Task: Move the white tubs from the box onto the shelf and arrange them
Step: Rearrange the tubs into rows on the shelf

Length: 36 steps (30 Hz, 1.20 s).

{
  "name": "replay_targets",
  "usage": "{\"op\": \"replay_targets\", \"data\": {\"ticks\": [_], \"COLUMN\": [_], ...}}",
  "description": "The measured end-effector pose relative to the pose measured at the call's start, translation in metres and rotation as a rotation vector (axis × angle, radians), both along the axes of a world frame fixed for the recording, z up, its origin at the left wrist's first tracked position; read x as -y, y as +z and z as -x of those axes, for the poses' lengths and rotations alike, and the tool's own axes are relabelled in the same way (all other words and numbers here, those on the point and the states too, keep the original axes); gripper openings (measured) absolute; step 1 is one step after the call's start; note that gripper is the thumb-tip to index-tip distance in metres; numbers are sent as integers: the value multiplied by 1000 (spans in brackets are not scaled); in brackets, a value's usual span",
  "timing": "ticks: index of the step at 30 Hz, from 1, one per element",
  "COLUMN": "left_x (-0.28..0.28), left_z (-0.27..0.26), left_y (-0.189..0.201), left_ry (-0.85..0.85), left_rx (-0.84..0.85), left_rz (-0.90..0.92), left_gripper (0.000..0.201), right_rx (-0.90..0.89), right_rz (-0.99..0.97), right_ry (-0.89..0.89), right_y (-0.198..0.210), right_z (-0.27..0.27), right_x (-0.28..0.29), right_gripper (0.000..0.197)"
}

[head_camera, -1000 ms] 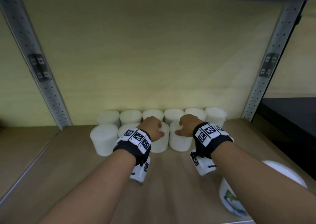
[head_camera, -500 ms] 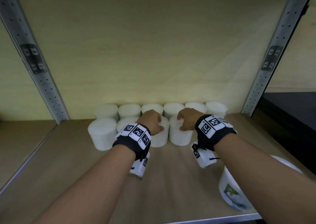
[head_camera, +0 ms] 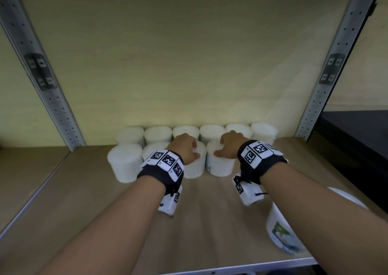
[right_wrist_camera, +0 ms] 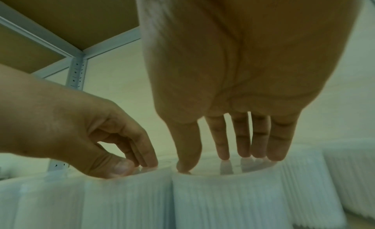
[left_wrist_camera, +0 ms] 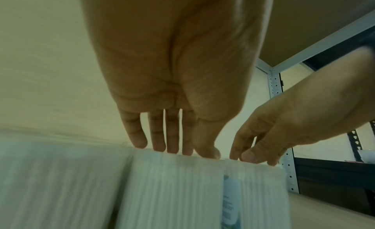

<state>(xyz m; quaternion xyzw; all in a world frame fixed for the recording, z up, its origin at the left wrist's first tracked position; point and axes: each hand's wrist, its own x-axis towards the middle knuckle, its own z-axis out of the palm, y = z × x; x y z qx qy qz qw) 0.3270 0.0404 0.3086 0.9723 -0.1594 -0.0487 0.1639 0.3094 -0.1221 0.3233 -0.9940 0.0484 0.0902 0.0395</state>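
Observation:
White ribbed tubs stand in two rows at the back of the wooden shelf: several in the back row and several in the front row. My left hand rests its fingertips and thumb on the lid of the third front tub. My right hand does the same on the neighbouring tub, which touches it. The left wrist view has the left hand with straight fingers on the tub's top edge. In the right wrist view the right hand touches its tub's lid with straight fingers. The box is out of view.
A large white container with a green label stands at the shelf's front right, under my right forearm. Perforated metal uprights frame the bay. A dark surface lies to the right. Bare board stretches in front of the tubs.
Both hands stay on the same two front tubs. The view has shifted a little; the rows look unchanged.

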Motion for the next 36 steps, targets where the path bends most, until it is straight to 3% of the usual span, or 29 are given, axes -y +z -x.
{"op": "replay_targets", "data": {"ticks": [15, 19, 21, 26, 36], "left_x": [0, -1, -1, 0, 0], "left_z": [1, 0, 0, -1, 0], "left_y": [-1, -2, -2, -2, -3], "left_ry": [-10, -10, -11, -14, -15], "left_rx": [3, 0, -1, -5, 2], "left_rz": [-8, -4, -5, -6, -3], "left_gripper": [46, 45, 45, 46, 44], "right_rx": [-67, 34, 83, -8, -32], "right_rz": [-140, -205, -186, -40, -61], "right_ry": [83, 76, 48, 29, 73], "right_y": [7, 8, 7, 3, 5], "right_z": [2, 0, -2, -3, -1], "right_x": [9, 8, 7, 3, 6], "right_gripper": [52, 45, 48, 61, 56]}}
